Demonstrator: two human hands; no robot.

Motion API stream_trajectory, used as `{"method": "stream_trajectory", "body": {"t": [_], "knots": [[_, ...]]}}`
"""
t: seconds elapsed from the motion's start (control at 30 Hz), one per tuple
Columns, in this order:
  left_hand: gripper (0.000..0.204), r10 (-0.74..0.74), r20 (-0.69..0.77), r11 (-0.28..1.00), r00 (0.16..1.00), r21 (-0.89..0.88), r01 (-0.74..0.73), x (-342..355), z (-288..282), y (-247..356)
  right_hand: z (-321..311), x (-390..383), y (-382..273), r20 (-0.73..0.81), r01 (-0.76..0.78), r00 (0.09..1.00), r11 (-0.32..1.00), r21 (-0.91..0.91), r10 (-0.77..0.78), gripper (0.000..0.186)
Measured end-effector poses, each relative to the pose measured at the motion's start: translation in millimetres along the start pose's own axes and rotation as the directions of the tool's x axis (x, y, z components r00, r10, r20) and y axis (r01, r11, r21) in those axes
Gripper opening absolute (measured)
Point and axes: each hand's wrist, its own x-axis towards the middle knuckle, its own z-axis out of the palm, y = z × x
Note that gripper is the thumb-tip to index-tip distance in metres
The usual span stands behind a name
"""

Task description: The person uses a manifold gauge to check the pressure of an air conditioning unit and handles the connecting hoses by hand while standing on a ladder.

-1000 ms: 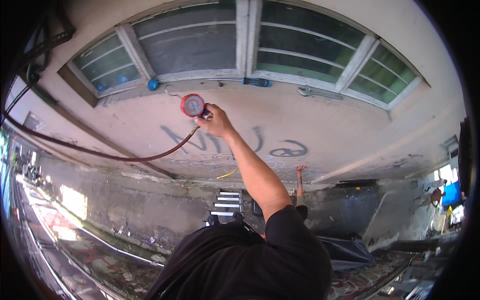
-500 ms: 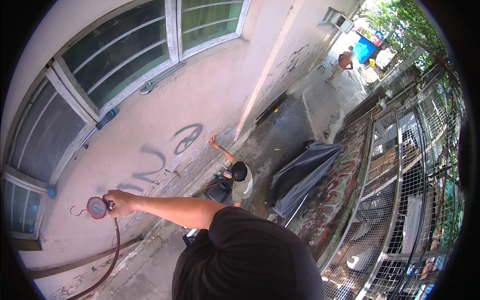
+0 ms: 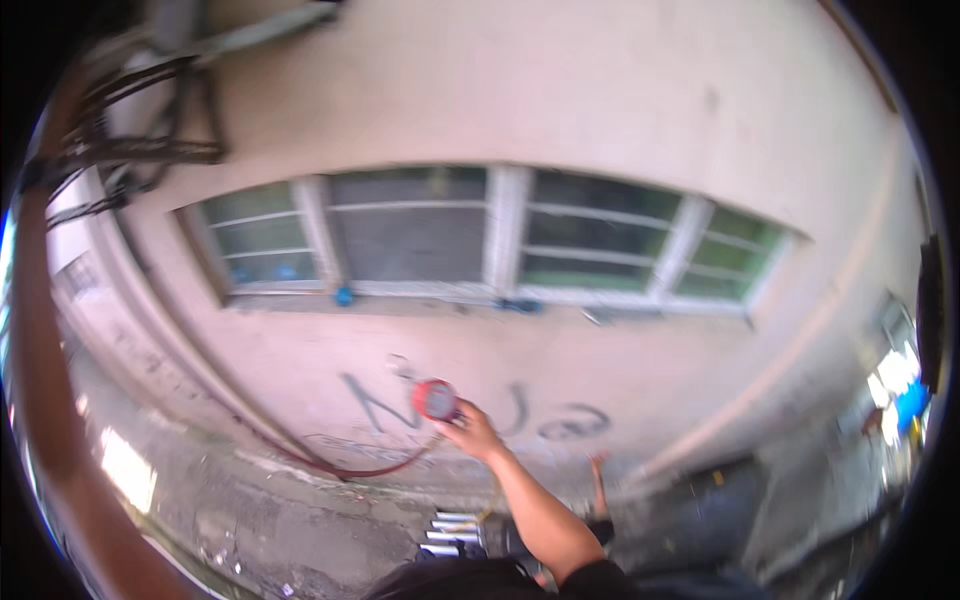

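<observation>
Gauge point(image 3: 436, 400) with a red rim is held in the right hand point(image 3: 470, 432), before the pink wall point(image 3: 680, 370) and well below the window sill point(image 3: 430, 302). The fingers are bent around its right side. A thin hook point(image 3: 398, 364) stands out at its upper left; a dark red hose point(image 3: 375, 472) curves from below it to the left. The left arm point(image 3: 45, 400) rises toward the dark bracket point(image 3: 150, 152); there the left hand point(image 3: 66, 112) is blurred, and I cannot tell if it is wide or narrow. On the sill, a round blue thing point(image 3: 344, 296) is nearer the left end, a blue handle point(image 3: 518, 305) near the middle, and a blurred wrench point(image 3: 592, 316) right of it.
</observation>
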Motion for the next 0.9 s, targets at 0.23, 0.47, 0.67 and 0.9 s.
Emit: {"method": "stream_trajectory", "body": {"t": [0.23,0.47,0.67,0.9], "knots": [[0.045,-0.172,-0.061,0.970,0.983,-0.186,0.158,-26,-104,69,-10,-21,3,-0.010,-0.141,0.990,0.988,0.063,0.142,0.042],[0.052,-0.322,0.020,0.884,0.947,-0.351,0.308,-38,-97,41,1,-29,1,0.037,-0.124,0.992,0.991,0.050,0.122,0.041],[0.050,-0.383,-0.046,0.823,0.923,-0.471,0.318,-32,-109,75,-17,-21,-11,-0.010,-0.169,0.985,0.977,0.127,0.172,0.038],[0.048,-0.283,-0.145,0.914,0.948,-0.339,0.221,-35,-102,66,-6,1,-16,0.007,-0.073,0.997,0.994,0.079,0.072,0.036]]}}
